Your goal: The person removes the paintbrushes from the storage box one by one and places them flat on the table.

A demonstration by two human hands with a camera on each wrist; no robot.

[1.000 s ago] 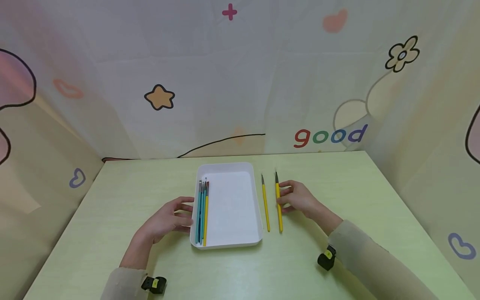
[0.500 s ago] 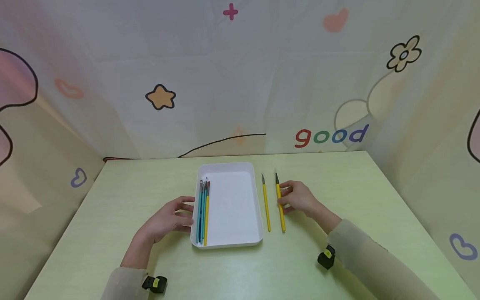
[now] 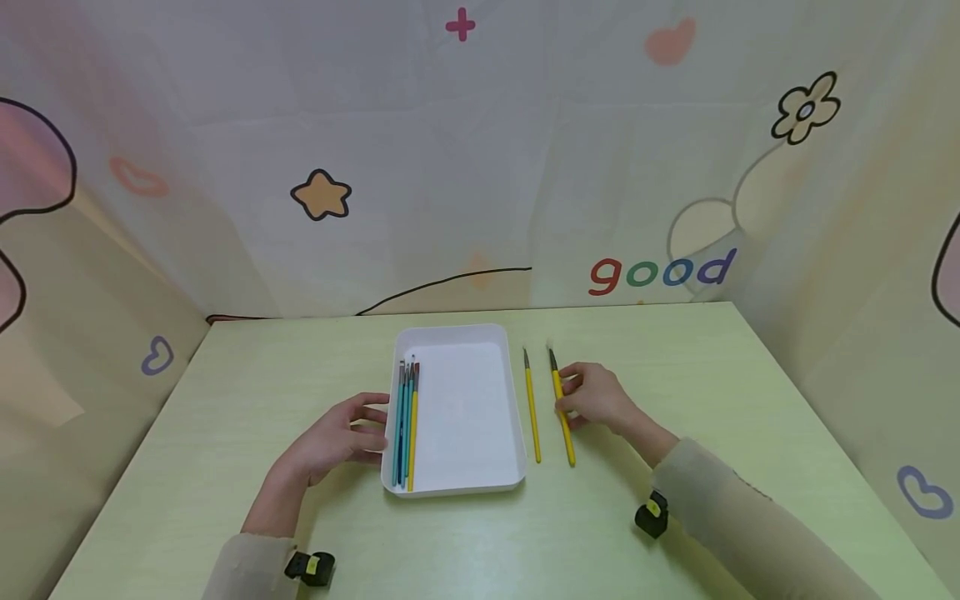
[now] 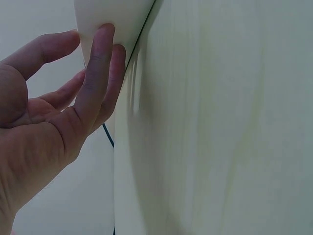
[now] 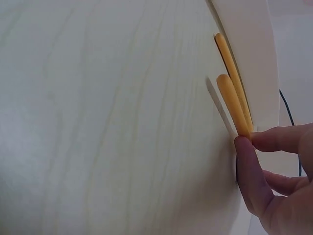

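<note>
Your right hand (image 3: 596,395) pinches a dark-ferruled yellow brush (image 3: 566,435) right of centre; a thinner brush (image 3: 532,410) separates it from the white tray (image 3: 468,400) your relaxed left hand (image 3: 337,437) touches.

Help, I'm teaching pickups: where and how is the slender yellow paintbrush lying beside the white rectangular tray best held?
Probably pinch the paintbrush mid-handle, crosswise, from above, slightly right: its thin handle lies flat, and the tray's wall stands close left.
</note>
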